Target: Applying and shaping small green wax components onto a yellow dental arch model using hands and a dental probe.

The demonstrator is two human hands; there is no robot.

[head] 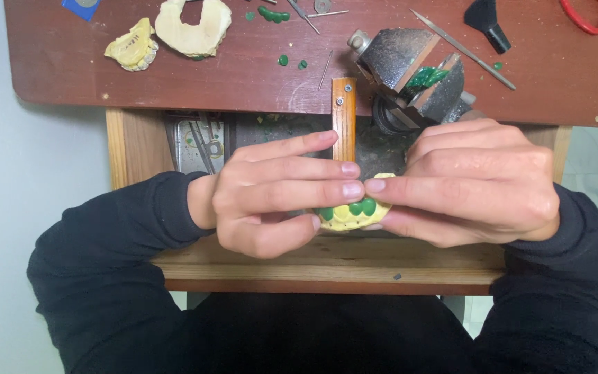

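Observation:
Both my hands hold a small yellow dental cast [351, 215] with green wax teeth, just above the open wooden drawer [327, 266]. My left hand [271, 194] grips its left side with the fingers laid over the top. My right hand [475, 183] clasps the right side, fingertips meeting the left hand's. Most of the cast is hidden between the fingers. A narrow wooden bench pin [344, 118] sticks out from the table edge right behind the cast.
On the brown table [77, 69] lie a yellow jaw cast [133, 47], a pale horseshoe-shaped cast [192, 29], green wax bits [273, 14], thin metal tools [461, 48], red scissors [586, 15] and a metal vise [417, 76] gripping green wax. Tools lie in the drawer [198, 142].

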